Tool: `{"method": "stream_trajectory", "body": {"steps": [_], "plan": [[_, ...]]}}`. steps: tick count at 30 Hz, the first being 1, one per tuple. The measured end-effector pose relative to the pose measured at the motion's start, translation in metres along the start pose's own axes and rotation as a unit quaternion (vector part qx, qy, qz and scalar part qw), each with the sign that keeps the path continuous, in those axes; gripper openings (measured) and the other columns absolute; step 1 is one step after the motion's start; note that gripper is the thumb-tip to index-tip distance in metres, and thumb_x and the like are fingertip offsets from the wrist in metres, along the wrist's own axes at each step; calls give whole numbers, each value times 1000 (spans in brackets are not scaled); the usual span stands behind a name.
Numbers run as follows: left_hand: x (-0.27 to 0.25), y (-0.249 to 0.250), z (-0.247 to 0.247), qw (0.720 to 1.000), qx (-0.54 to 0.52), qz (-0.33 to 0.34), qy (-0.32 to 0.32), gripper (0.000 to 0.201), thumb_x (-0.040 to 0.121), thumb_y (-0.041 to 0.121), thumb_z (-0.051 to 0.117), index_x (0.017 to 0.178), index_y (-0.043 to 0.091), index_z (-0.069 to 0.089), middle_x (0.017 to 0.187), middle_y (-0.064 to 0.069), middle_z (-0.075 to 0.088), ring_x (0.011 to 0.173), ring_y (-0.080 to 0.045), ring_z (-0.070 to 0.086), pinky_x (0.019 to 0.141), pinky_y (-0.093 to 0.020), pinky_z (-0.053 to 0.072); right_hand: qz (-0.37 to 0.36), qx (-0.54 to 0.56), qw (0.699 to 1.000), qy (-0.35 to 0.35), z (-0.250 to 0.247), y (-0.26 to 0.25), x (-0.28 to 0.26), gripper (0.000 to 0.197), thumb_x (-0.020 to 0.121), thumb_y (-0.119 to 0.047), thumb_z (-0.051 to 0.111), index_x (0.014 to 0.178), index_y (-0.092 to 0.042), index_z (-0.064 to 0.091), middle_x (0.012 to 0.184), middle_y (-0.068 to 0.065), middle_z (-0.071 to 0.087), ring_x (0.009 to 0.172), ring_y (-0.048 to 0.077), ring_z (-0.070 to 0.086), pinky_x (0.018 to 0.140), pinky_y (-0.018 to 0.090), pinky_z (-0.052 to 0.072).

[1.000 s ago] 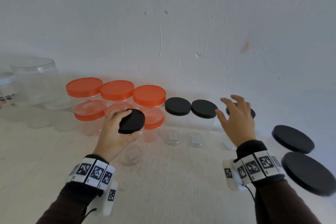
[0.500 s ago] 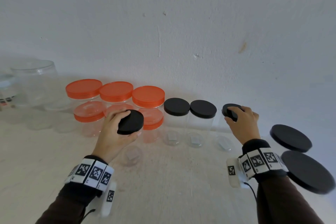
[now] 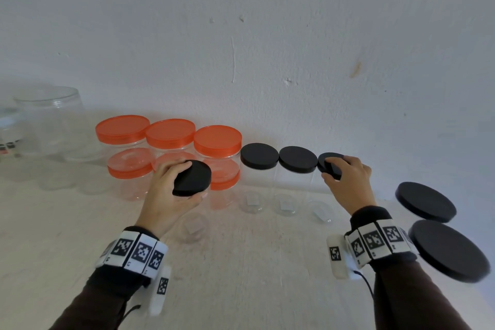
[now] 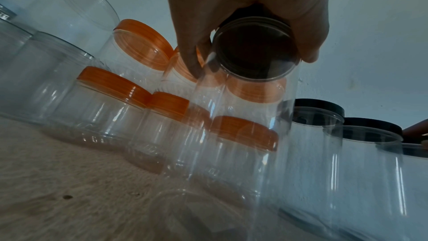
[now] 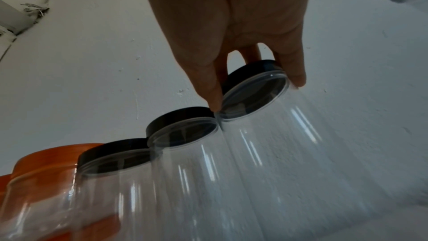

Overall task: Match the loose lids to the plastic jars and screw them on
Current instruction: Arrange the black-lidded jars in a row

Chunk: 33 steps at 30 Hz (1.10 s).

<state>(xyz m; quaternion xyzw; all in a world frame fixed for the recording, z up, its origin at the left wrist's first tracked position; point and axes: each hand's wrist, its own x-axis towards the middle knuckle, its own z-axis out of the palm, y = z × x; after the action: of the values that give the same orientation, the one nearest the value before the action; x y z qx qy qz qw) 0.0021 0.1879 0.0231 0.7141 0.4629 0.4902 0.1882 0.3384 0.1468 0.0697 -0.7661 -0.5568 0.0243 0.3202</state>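
My left hand (image 3: 191, 181) grips a small black lid (image 3: 192, 177) from above, on top of a tall clear jar (image 3: 193, 226) that stands in front of the orange-lidded jars. In the left wrist view the fingers (image 4: 194, 56) curl round the lid's rim (image 4: 254, 49). My right hand (image 3: 332, 169) grips another black lid (image 3: 327, 163) on the third clear jar (image 3: 320, 211) of the back row; thumb and fingers (image 5: 294, 72) pinch its rim (image 5: 252, 78). Two black-lidded jars (image 3: 259, 159) (image 3: 297, 163) stand just to its left.
Several orange-lidded jars (image 3: 171, 132) stand in two rows at back left. Large clear open jars (image 3: 51, 120) stand at far left. Two wider black-lidded jars (image 3: 426, 201) (image 3: 450, 249) stand at the right, close to my right wrist. The white wall (image 3: 267, 48) is right behind the jars.
My right hand, spread open above the third jar, has come down and closed its fingers round that jar's black lid. The left hand has kept its grip and hardly moved.
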Motion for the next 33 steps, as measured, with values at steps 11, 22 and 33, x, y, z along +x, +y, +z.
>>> {"method": "stream_trajectory", "body": {"steps": [11, 22, 33], "plan": [[-3, 9, 12, 1000, 14, 12, 9, 64, 65, 13, 83, 123, 11, 54, 118, 6, 43, 110, -9, 43, 83, -7, 33, -73, -64, 995, 27, -27, -11, -59, 45, 87, -31, 61, 128, -15, 53, 145, 11, 35, 135, 30, 26, 105, 49, 35], [-13, 55, 65, 989, -62, 69, -118, 81, 56, 62, 62, 124, 20, 50, 124, 7, 38, 115, -4, 37, 92, -6, 31, 50, -199, 977, 53, -75, 42, -120, 53, 82, -41, 64, 127, -15, 54, 145, 15, 33, 132, 40, 26, 106, 56, 23], [-8, 48, 61, 976, 33, 171, -130, 91, 62, 76, 55, 127, 12, 51, 126, 7, 40, 119, -10, 34, 100, -30, 32, 80, -221, 972, 9, -78, 36, -122, 49, 87, -32, 59, 133, -21, 46, 141, 6, 40, 128, 32, 32, 103, 50, 26]]}}
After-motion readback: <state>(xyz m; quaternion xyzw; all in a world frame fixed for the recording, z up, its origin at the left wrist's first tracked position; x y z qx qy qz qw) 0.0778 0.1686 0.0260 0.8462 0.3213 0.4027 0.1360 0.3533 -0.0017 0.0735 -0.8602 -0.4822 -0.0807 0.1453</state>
